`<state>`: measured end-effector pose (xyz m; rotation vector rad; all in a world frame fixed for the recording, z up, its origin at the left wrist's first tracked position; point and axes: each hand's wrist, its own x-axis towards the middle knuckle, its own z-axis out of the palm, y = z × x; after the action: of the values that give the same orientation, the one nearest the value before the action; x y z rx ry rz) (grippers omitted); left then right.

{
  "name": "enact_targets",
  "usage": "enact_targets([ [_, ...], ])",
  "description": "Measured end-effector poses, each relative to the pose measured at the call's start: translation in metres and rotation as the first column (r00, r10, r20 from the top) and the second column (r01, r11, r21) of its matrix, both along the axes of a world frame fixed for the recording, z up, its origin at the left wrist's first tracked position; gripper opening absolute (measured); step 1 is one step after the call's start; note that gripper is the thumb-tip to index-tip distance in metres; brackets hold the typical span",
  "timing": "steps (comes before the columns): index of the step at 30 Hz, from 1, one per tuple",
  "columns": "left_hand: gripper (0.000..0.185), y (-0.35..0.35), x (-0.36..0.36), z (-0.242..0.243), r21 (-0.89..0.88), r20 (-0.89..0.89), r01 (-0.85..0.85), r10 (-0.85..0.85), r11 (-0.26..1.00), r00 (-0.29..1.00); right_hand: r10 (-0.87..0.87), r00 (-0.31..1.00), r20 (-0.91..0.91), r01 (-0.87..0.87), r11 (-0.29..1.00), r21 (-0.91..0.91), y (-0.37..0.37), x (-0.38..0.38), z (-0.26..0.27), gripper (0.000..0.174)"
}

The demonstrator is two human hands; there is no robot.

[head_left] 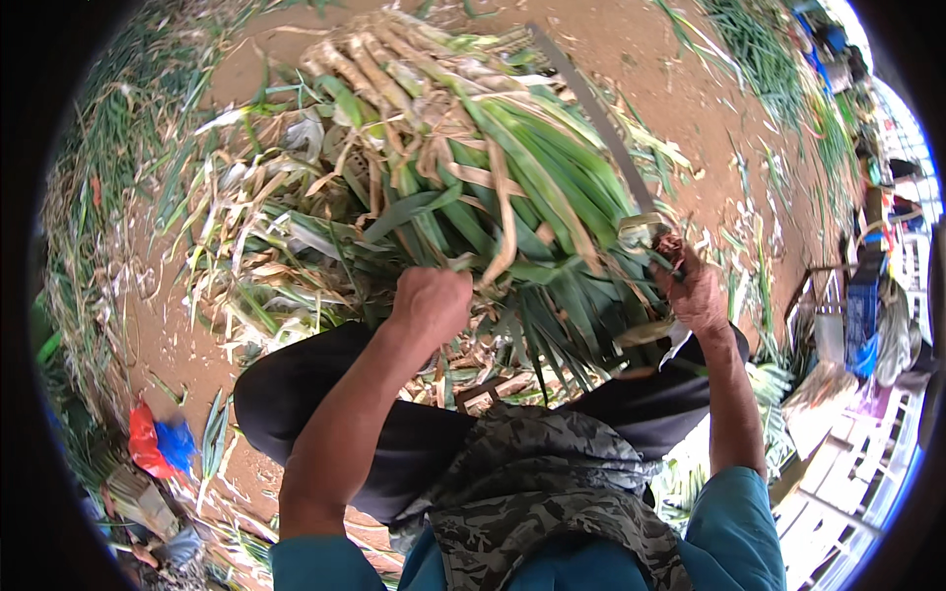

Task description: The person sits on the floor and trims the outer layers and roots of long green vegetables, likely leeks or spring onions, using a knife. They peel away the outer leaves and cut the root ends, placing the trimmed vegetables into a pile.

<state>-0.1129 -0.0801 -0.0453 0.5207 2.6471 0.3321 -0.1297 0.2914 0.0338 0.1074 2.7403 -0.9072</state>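
A large bundle of leeks or similar long green onions lies before me, pale stem ends away from me and green leaves towards my lap. At the leaves' near left edge is my left hand, closed in a fist against them; what its fingers hold is mostly hidden. My right hand grips a handle wrapped in reddish material. From it a long, narrow, dark metal blade reaches up and left, over the bundle's right side. Dark leaf tips hang between my knees.
Dry husks and cut leaves pile left of the bundle. More green leaves lie at the upper right. Red and blue plastic bags sit on the ground at lower left. A blue crate stands at the right.
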Motion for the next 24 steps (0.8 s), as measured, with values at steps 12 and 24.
enact_targets([
  [12,0.053,0.088,-0.016,-0.002,0.318,-0.289,0.321,-0.231,0.892,0.929,-0.402,0.717,-0.57,0.372,0.912,-0.174,0.253,0.171,0.123,0.048],
  [24,0.053,0.163,-0.038,0.041,0.328,-0.379,0.145,-0.011,0.933,0.925,-0.32,0.923,-0.214,0.304,0.947,-0.103,0.247,0.199,-0.17,0.025],
])
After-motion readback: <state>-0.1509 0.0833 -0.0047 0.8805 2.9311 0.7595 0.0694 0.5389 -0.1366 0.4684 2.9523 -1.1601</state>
